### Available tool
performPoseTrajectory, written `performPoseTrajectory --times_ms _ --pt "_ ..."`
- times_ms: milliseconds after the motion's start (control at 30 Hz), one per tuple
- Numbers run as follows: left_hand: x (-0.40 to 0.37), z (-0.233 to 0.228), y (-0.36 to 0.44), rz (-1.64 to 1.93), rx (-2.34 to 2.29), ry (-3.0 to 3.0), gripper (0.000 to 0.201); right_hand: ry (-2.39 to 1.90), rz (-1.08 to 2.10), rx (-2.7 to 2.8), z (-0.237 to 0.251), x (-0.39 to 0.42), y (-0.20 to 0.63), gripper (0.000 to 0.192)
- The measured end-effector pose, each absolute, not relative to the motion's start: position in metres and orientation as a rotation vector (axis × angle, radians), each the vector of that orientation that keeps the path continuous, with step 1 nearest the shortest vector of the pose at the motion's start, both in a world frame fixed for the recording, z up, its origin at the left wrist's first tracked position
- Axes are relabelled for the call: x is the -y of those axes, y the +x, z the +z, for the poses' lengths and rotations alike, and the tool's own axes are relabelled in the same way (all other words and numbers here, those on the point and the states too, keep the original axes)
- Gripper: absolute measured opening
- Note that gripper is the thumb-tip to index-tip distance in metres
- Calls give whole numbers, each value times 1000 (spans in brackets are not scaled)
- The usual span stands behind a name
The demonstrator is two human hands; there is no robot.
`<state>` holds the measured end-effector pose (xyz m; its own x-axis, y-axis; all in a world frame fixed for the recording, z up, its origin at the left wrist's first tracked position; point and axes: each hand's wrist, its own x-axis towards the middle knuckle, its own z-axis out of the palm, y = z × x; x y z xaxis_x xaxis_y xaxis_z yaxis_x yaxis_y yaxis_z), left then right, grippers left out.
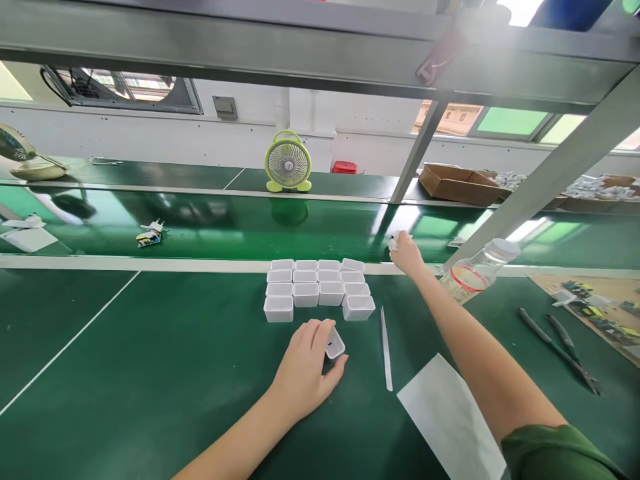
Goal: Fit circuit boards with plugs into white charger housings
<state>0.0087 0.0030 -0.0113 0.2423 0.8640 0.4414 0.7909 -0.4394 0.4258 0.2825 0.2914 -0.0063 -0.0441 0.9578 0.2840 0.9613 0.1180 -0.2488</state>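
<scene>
Nearest the front edge of the green bench (125, 360), a white paper sheet (450, 420) lies flat under the extended right forearm, with a slim white strip (386, 347) just beside it toward the middle. The left hand (305, 367) rests on the bench surface with fingers curled around a small white plastic shell (335, 345), thumb on one side wall and fingertips on the other; the shell sits tilted, its open mouth partly toward the camera. Judged from its thin walls and size, the shell is light, stiff and smooth, liable to slip or skid if pinched on a corner; a grip across two opposite flat walls looks the surest hold, and little force is needed.

Just beyond, toward the far edge of the bench, a block of identical white shells (320, 288) stands in close rows, mouths up, touching one another. To the right lie black tweezers (555, 343), a board of small parts (595, 313) and a tilted clear bottle (475, 273).

At the far edge, where the bench meets the conveyor belt (225, 227), the right hand (406, 255) is closed about a small pale piece (393, 241); what it is cannot be told. Farther off, a green fan (288, 162) and a cardboard box (460, 183) stand beyond the belt.
</scene>
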Motion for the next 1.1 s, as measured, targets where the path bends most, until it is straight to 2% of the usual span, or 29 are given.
performPoseTrajectory --times_ms 167,500,667,833,933,1100 --pt "4 -11 15 933 -1534 2421 45 -1791 -21 2176 10 -278 293 35" --pt "6 -13 15 885 -1488 2438 44 -1618 160 2347 -11 -292 244 33" --pt "8 -13 16 908 -1493 2408 48 -1619 128 2231 19 -277 262 30" --pt "10 -15 16 899 -1529 2274 56 -1671 61 2180 58 -240 289 14" --pt "7 -15 16 803 -1526 2189 62 -1698 107 2281 64 -224 281 10" --pt "1 -12 14 629 -1612 2033 68 -1875 47 2307 54 -208 253 25"
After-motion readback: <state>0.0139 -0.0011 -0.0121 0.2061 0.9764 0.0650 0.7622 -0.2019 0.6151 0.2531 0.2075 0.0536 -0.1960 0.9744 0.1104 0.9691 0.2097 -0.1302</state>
